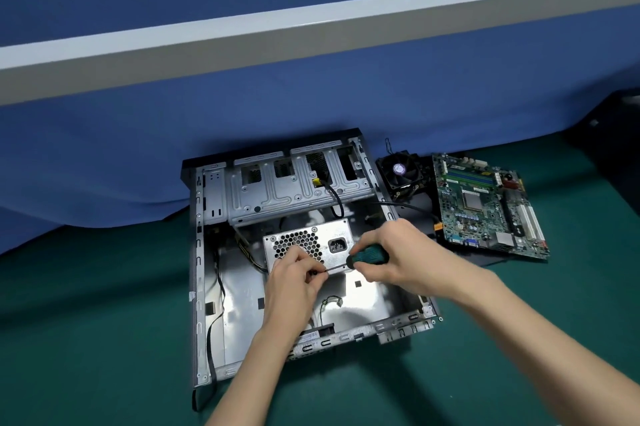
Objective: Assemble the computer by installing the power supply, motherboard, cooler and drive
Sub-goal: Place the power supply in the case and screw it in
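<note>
An open computer case point(207, 287) lies on the green table. Inside it, the grey power supply point(304, 240) stands with its fan grille and socket facing me. My right hand point(391, 259) grips the teal handle of a screwdriver point(367, 257), whose shaft points left across the power supply's lower face. My left hand point(294, 280) pinches the shaft's tip; whether a screw sits there is hidden by my fingers. The motherboard point(488, 207) and the black cooler point(400, 171) lie outside the case to the right.
A metal drive cage point(294, 190) spans the case's far end, with a black cable point(336, 200) hanging from it. Loose wires lie on the case floor. A blue partition with a grey-white rail rises right behind the case. Green table surface point(104, 339) surrounds everything.
</note>
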The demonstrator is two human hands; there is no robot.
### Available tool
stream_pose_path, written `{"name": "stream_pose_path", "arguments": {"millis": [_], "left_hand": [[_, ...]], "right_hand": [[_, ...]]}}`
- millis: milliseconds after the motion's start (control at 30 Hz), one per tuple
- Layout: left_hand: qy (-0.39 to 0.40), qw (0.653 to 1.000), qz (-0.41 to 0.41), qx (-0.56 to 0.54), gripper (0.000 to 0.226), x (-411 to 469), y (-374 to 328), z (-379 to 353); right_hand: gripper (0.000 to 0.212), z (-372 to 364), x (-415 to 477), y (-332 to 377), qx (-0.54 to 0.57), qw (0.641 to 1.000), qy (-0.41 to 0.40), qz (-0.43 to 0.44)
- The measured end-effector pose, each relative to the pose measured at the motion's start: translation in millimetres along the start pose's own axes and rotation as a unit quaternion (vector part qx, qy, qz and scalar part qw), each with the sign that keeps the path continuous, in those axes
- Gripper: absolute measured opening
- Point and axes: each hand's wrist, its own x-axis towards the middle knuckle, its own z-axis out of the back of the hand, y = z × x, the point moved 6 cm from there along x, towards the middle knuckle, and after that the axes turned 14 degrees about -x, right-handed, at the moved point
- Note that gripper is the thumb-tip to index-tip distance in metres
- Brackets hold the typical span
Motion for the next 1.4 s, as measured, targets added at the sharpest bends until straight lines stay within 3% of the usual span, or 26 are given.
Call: {"name": "stream_pose_path", "arguments": {"millis": [100, 200, 400, 500, 600, 667, 800, 900, 1000, 1067, 1200, 1333, 1400], "left_hand": [[0.008, 1.0, 0.008, -0.002, 0.008, 0, 1, -1], [0.022, 1.0, 0.012, -0.004, 0.016, -1, -1, -3], [0.005, 0.997, -0.074, 0.002, 0.003, -5, -32, -6], [-0.001, 0.994, -0.098, 0.042, 0.017, -3, -40, 0], [0.016, 0.998, -0.052, 0.029, 0.025, -2, -31, 2], [0.032, 0.998, -0.014, -0.042, 0.012, -3, -26, 1], [0.008, 0.994, 0.014, -0.106, 0.012, -9, -28, 4], [0.017, 0.996, -0.015, -0.083, 0.014, -13, -30, 5], [0.054, 0.991, -0.001, -0.12, 0.013, -14, -26, 2], [0.073, 0.983, 0.018, -0.167, 0.017, -16, -27, -1], [0.053, 0.983, -0.002, -0.178, 0.016, -14, -33, -2], [0.082, 0.975, -0.005, -0.207, 0.025, -11, -29, 3], [0.097, 0.974, 0.0, -0.207, 0.022, -13, -29, 1]], "right_hand": [[0.016, 2, 5, 15, -0.138, 0.99, 0.03, 0.026], [0.028, 1, 6, 34, -0.183, 0.982, 0.031, 0.025], [0.036, 4, 10, 30, -0.021, 0.99, 0.015, -0.135], [0.04, 7, 11, 35, -0.075, 0.99, 0.097, -0.067], [0.03, 12, 13, 45, -0.168, 0.984, 0.058, -0.007], [0.037, 10, 14, 46, -0.135, 0.99, 0.025, -0.04], [0.046, 5, 11, 42, -0.084, 0.988, -0.018, -0.13], [0.054, 6, 7, 43, -0.154, 0.984, 0.02, -0.086], [0.032, 7, 7, 53, -0.265, 0.964, 0.019, 0.011], [0.019, 1, 9, 53, -0.248, 0.969, 0.019, -0.011], [0.037, 10, 10, 39, -0.166, 0.979, 0.028, -0.118], [0.032, 9, 7, 45, -0.251, 0.967, 0.047, -0.02], [0.031, 4, 5, 48, -0.235, 0.971, 0.021, -0.028]]}}
